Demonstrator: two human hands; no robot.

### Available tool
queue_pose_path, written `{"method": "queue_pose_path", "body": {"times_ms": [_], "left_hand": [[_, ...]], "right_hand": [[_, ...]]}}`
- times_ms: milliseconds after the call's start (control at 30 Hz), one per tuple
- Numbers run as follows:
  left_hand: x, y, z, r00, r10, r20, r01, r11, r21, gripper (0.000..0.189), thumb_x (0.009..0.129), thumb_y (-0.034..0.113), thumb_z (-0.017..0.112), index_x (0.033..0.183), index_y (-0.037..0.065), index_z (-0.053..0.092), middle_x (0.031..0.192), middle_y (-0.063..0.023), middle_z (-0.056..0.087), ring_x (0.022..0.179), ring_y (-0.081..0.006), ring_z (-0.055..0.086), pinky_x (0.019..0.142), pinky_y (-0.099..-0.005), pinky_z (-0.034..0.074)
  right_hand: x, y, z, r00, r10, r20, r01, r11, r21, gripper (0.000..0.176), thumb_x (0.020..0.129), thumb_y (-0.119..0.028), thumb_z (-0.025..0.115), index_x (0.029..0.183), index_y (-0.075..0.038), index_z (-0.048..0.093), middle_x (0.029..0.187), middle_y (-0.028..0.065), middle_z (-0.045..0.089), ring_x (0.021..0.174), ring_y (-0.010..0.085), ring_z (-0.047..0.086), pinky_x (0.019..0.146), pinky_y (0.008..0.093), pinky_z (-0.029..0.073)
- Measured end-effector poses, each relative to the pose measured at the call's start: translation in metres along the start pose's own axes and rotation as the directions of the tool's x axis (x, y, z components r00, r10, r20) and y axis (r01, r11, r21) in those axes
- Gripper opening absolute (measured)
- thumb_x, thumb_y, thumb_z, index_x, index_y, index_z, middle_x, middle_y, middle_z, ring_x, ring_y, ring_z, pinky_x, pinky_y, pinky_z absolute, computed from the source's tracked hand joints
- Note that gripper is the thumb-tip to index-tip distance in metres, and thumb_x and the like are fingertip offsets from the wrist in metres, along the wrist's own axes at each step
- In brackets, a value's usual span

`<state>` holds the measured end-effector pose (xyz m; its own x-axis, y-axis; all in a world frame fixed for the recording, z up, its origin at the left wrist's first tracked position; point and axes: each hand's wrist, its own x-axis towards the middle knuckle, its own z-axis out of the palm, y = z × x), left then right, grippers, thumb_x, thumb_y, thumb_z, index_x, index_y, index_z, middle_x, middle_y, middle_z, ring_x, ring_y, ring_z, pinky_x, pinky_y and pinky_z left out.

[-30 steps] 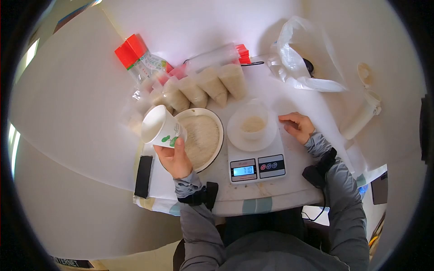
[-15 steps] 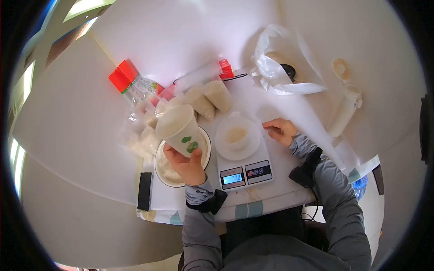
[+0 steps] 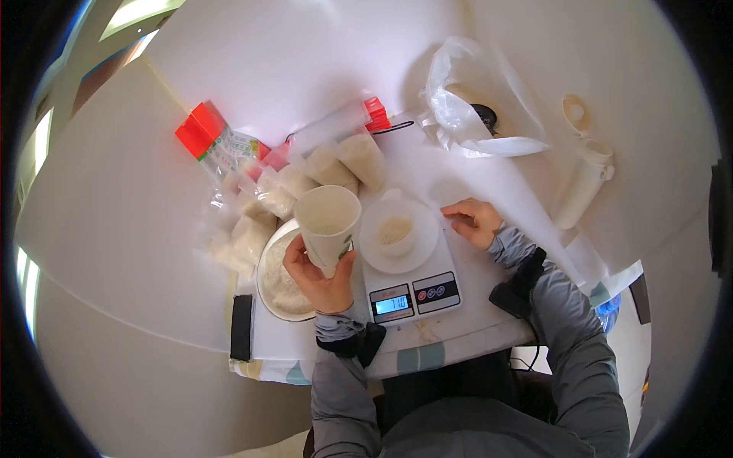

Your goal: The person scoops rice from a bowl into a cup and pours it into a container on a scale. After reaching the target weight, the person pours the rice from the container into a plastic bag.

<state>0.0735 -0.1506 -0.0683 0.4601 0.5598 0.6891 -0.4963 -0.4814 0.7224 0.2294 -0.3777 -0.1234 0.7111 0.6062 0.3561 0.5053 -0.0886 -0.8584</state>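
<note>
My left hand grips a white paper cup with a green print, holding it over the right side of a round bowl of white powder. Right of the cup, a white kitchen scale has its display lit. On its platform stands a small translucent dish with pale powder or grains in it. My right hand lies beside the scale's right edge, index finger stretched toward the dish and the other fingers bent, holding nothing.
Several small clear bags of pale powder lie behind the bowl, with red-ended packaging beyond them. An open plastic bag stands at the back right, near a cream bottle with its lid open. A black phone-like object lies left of the bowl.
My left hand has moved the cup slightly right and toward me, closer to the scale, and the cup stands more upright. My right hand has stayed put.
</note>
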Motion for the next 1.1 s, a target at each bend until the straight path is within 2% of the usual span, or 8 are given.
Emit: {"method": "queue_pose_path", "body": {"times_ms": [33,100,433,600,733,800,933,1100], "left_hand": [[0.001,-0.002,-0.003,1.000,-0.001,-0.006,0.001,1.000,0.000,0.079,0.059,0.003,0.078,0.123,0.002,0.032,0.118,-0.0104,0.040,0.109,-0.0215,0.041,0.095,-0.0332,0.033],[0.001,-0.006,-0.009,0.998,0.045,0.043,-0.053,0.977,0.208,0.077,0.058,0.001,0.078,0.121,0.002,0.035,0.116,-0.0114,0.041,0.107,-0.0227,0.043,0.095,-0.0339,0.033],[-0.001,-0.005,-0.009,0.991,0.082,0.108,-0.110,0.954,0.280,0.073,0.059,-0.001,0.076,0.121,0.004,0.037,0.118,-0.0136,0.043,0.111,-0.0257,0.043,0.096,-0.0366,0.034],[-0.003,-0.001,-0.003,0.996,-0.002,0.095,-0.013,0.988,0.153,0.069,0.060,-0.003,0.074,0.119,0.004,0.039,0.119,-0.0140,0.043,0.110,-0.0262,0.044,0.097,-0.0362,0.033],[-0.002,-0.001,-0.005,0.993,0.046,0.106,-0.071,0.968,0.242,0.066,0.060,-0.006,0.073,0.118,0.004,0.042,0.118,-0.0134,0.042,0.110,-0.0258,0.044,0.098,-0.0358,0.033],[-0.002,-0.002,-0.005,0.993,0.039,0.107,-0.053,0.990,0.130,0.066,0.060,-0.008,0.072,0.118,0.004,0.042,0.118,-0.0130,0.041,0.110,-0.0253,0.043,0.097,-0.0352,0.034],[-0.003,0.001,-0.005,0.989,0.029,0.145,-0.044,0.994,0.097,0.068,0.060,-0.009,0.071,0.121,0.003,0.041,0.118,-0.0125,0.040,0.111,-0.0242,0.043,0.096,-0.0344,0.036],[-0.006,0.003,0.001,0.994,-0.067,0.087,0.074,0.994,-0.075,0.071,0.061,-0.010,0.070,0.122,0.005,0.037,0.119,-0.0112,0.041,0.112,-0.0228,0.043,0.096,-0.0341,0.037]], "right_hand": [[0.001,0.002,0.000,1.000,0.005,-0.006,-0.005,1.000,-0.011,0.032,0.076,0.003,0.054,0.107,-0.001,0.058,0.101,0.0168,0.058,0.091,0.0248,0.060,0.082,0.0308,0.049],[0.000,0.004,0.000,1.000,0.011,-0.004,-0.011,1.000,-0.022,0.032,0.076,0.002,0.054,0.107,-0.001,0.058,0.101,0.0164,0.058,0.091,0.0247,0.060,0.083,0.0308,0.049],[0.001,-0.001,-0.004,0.998,0.060,0.033,-0.057,0.996,-0.071,0.031,0.078,0.001,0.054,0.109,-0.002,0.058,0.102,0.0139,0.058,0.093,0.0220,0.058,0.082,0.0290,0.047],[0.001,-0.002,-0.004,0.996,0.071,0.053,-0.068,0.996,-0.059,0.031,0.080,0.002,0.052,0.110,-0.001,0.058,0.105,0.0134,0.057,0.095,0.0199,0.057,0.084,0.0271,0.045],[0.001,0.000,-0.004,0.997,0.059,0.042,-0.057,0.997,-0.042,0.032,0.078,0.003,0.053,0.110,-0.002,0.058,0.105,0.0131,0.057,0.095,0.0200,0.057,0.083,0.0274,0.045],[0.001,0.000,-0.003,0.997,0.063,0.039,-0.061,0.997,-0.042,0.032,0.078,0.003,0.053,0.109,-0.002,0.058,0.104,0.0130,0.057,0.095,0.0201,0.057,0.083,0.0275,0.045],[0.001,-0.002,-0.004,0.996,0.070,0.047,-0.066,0.995,-0.069,0.032,0.078,0.003,0.053,0.109,-0.002,0.058,0.104,0.0130,0.057,0.095,0.0202,0.057,0.083,0.0279,0.045],[0.001,0.001,-0.004,0.997,0.050,0.055,-0.046,0.996,-0.078,0.032,0.079,0.003,0.052,0.110,-0.001,0.057,0.104,0.0129,0.056,0.097,0.0202,0.056,0.085,0.0281,0.045]]}}
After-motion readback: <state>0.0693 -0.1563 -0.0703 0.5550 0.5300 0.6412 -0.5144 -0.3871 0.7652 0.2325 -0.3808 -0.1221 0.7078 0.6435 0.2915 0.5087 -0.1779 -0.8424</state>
